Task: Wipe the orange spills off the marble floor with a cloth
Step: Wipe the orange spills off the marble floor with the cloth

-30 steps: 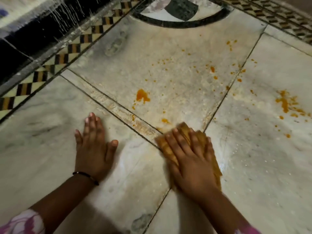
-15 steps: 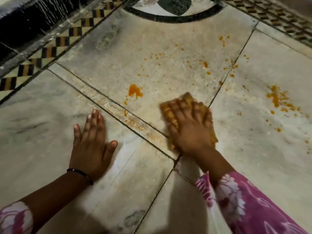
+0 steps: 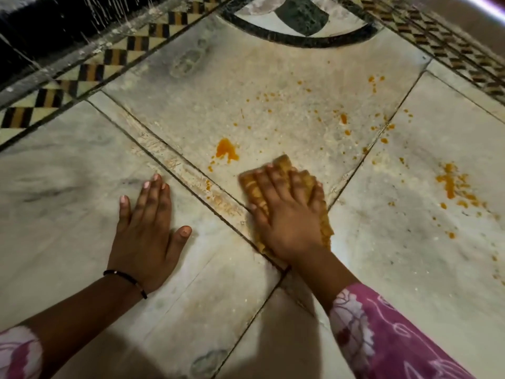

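My right hand (image 3: pixel 289 214) presses flat on an orange-stained yellow cloth (image 3: pixel 284 166) on the pale marble floor (image 3: pixel 396 255). The cloth lies across a narrow strip between slabs. A thick orange blob (image 3: pixel 226 151) sits just beyond the cloth's far left corner. Small orange drops (image 3: pixel 343 119) are scattered farther off, and a larger orange patch (image 3: pixel 453 187) marks the slab to the right. My left hand (image 3: pixel 147 233) rests flat on the floor to the left, fingers spread, holding nothing.
A black-and-yellow checkered border (image 3: pixel 90 75) runs along the far left, with a dark wall base (image 3: pixel 41 26) behind it. A dark curved inlay (image 3: pixel 300 20) lies at the top. A second patterned border (image 3: pixel 451 50) runs along the far right.
My right hand has pushed the cloth forward and to the left, along the narrow strip toward the thick orange blob. My left hand stays planted on the floor.
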A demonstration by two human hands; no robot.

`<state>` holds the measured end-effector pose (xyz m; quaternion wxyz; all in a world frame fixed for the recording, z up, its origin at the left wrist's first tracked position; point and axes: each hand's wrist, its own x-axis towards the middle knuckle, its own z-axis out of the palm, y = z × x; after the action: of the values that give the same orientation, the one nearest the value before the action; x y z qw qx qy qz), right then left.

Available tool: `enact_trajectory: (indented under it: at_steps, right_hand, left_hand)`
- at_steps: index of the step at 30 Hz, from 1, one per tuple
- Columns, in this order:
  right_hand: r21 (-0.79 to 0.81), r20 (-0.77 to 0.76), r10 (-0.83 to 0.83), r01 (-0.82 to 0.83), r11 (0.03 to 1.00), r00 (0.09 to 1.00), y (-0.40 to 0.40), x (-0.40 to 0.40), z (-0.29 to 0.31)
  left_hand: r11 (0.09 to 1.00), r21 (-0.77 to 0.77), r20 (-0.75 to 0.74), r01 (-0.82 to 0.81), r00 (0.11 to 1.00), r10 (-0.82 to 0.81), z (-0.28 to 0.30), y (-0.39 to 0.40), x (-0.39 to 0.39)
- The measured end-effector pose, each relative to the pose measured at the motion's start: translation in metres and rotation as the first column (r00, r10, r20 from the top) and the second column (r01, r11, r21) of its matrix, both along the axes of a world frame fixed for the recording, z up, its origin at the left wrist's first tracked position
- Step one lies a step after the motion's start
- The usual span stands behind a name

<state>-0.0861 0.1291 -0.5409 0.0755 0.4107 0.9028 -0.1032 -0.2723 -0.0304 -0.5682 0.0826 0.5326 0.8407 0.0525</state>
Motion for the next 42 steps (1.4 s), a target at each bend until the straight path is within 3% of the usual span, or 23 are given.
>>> enact_trajectory:
  at_steps: [5,7,11,14,17,21,23,26,28,30,33,37,39,42]
  right_hand:
    - [0.116,-0.021,-0.233,0.234,0.965,0.972,-0.054,0.064,0.003]
    - [0.069,-0.053,-0.274,0.277,0.958,0.960,-0.089,0.051,0.003]
    - [0.066,-0.098,-0.094,0.100,0.993,0.991,-0.075,0.003,0.000]
    - [0.030,-0.003,-0.025,0.025,0.999,1.000,-0.017,0.010,0.002]
    - [0.022,0.015,-0.205,0.204,0.979,0.979,0.006,0.055,0.005]
    - [0.063,0.005,-0.352,0.351,0.934,0.936,-0.059,0.091,0.007]
    - [0.053,-0.019,-0.310,0.311,0.949,0.950,-0.095,0.075,0.009]
    - [0.024,-0.048,-0.008,0.009,1.000,0.999,-0.118,0.031,0.008]
    - [0.058,-0.061,0.167,-0.164,0.985,0.984,-0.102,0.007,0.002]
    - [0.086,-0.049,0.154,-0.150,0.985,0.987,-0.068,-0.006,-0.002]
    - [0.070,-0.032,-0.070,0.072,0.995,0.997,-0.023,0.013,-0.001]
    - [0.129,-0.026,-0.239,0.240,0.962,0.971,-0.041,0.067,0.001]
    - [0.109,-0.006,-0.220,0.219,0.970,0.976,-0.075,0.063,0.004]
    - [0.025,-0.045,-0.003,0.004,1.000,0.999,-0.111,0.020,0.010]
  left_hand:
    - [1.000,-0.012,0.011,-0.011,1.000,0.012,0.001,0.003,0.003]
    - [1.000,-0.009,0.008,-0.023,1.000,0.023,0.001,0.004,0.004]
    - [1.000,-0.022,-0.008,-0.019,1.000,0.019,0.001,0.004,0.005]
    - [1.000,-0.011,-0.017,-0.009,1.000,0.009,0.000,0.003,0.003]
    - [1.000,-0.002,0.014,-0.011,1.000,0.011,0.001,0.001,0.004]
    - [1.000,0.000,0.009,-0.027,1.000,0.027,0.001,0.003,0.005]
    - [1.000,0.003,0.005,-0.031,1.000,0.031,0.001,0.003,0.006]
    - [1.000,0.005,-0.009,-0.013,1.000,0.013,0.000,0.003,0.004]
    - [1.000,0.000,-0.013,-0.005,1.000,0.005,-0.001,0.002,0.004]
    - [1.000,-0.001,-0.022,-0.002,1.000,0.002,0.000,0.002,0.003]
    - [1.000,0.003,-0.006,-0.002,1.000,0.002,0.000,0.002,0.002]
    - [1.000,0.015,0.009,-0.014,1.000,0.014,0.000,0.001,0.004]
    - [1.000,0.022,0.019,-0.013,1.000,0.013,0.000,0.002,0.004]
    - [0.999,0.035,0.036,-0.006,0.999,0.005,0.001,0.002,0.003]
